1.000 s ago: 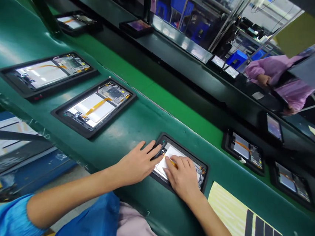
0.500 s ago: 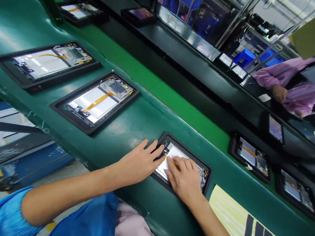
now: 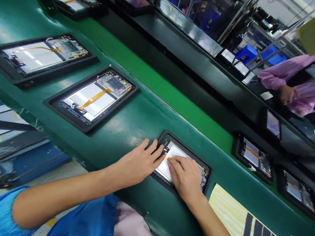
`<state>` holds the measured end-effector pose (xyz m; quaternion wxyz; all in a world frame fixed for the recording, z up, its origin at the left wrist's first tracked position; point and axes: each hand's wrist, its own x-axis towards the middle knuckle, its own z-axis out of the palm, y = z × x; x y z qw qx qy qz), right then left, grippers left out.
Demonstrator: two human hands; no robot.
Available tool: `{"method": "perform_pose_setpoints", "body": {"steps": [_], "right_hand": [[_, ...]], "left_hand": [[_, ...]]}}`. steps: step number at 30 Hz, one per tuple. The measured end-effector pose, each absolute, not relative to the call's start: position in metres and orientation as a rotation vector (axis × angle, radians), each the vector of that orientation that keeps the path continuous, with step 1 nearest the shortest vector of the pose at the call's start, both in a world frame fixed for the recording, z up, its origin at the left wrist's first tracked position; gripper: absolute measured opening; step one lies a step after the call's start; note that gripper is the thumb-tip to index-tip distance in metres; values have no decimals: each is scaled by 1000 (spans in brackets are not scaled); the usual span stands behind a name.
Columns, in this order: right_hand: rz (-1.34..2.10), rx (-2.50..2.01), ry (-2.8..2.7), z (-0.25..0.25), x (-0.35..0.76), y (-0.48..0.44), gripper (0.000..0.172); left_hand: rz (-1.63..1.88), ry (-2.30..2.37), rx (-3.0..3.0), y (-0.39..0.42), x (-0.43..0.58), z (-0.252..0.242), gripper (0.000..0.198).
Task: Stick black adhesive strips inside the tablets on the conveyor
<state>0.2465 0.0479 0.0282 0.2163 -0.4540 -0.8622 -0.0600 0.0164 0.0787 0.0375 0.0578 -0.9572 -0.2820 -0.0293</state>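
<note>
An opened tablet in a black tray (image 3: 205, 171) lies on the green belt (image 3: 134, 123) right in front of me. My left hand (image 3: 139, 162) rests flat at the tray's left end, fingers stretched out over its corner. My right hand (image 3: 186, 178) lies on the tablet's white battery area (image 3: 175, 151), fingers extended and pressing down on an orange flex cable (image 3: 166, 157) near the left end. Neither hand holds a separate object.
Two more opened tablets in trays (image 3: 92, 98) (image 3: 38, 56) lie to the left on the belt, others (image 3: 255, 157) (image 3: 298, 191) to the right. A striped yellow sheet (image 3: 244, 223) lies at lower right. A person in a pink sleeve (image 3: 288, 89) works across the line.
My right hand's fingers have slid left along the orange cable toward the left end of the tablet. My left hand has stayed in place. The view has shifted slightly.
</note>
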Motion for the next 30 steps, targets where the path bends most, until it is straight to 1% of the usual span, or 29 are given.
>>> {"method": "perform_pose_setpoints", "body": {"steps": [4,10,15,22,27,30], "right_hand": [[-137,-1220,-2362,29,246,49,8],[-152,-1198,-2393,34,247,50,10],[-129,-1205,-2424,37,246,53,11],[-89,-1219,-2401,39,246,56,14],[-64,-1228,-2402,37,247,55,11],[-35,-1233,-2383,36,247,54,8]], "left_hand": [[-111,-846,-2899,78,16,38,48],[-105,-852,-2912,79,18,38,46],[-212,-892,-2977,81,17,37,43],[-107,-841,-2948,83,17,40,45],[-207,-889,-2988,81,13,34,45],[-205,-918,-3007,81,12,32,45]]}}
